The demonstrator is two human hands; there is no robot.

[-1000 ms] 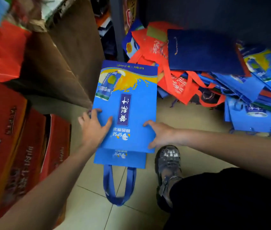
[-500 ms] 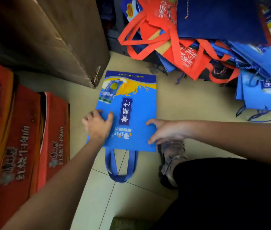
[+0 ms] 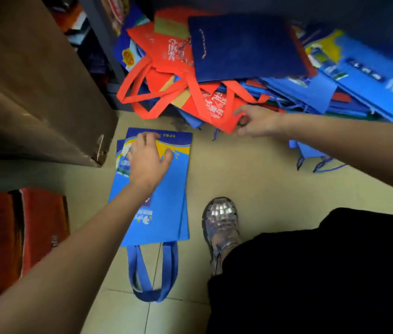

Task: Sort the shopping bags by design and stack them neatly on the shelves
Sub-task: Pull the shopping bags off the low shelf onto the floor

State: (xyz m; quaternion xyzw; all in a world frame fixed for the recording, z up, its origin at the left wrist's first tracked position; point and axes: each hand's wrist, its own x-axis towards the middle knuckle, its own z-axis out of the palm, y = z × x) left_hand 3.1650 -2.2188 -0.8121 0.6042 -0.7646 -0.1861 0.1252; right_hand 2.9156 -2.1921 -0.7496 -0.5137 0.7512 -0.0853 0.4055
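Bags (image 3: 164,189): two stacked, blue

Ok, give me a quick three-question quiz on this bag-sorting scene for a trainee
1. True or false: the left hand rests on the blue bags lying flat on the floor.
2. What colour is the bag the right hand pinches? A) green B) red C) navy
3. Fill in: the blue bags' handles point ___ the person.

Key: 1 true; 2 B, the red bag; 3 toward.
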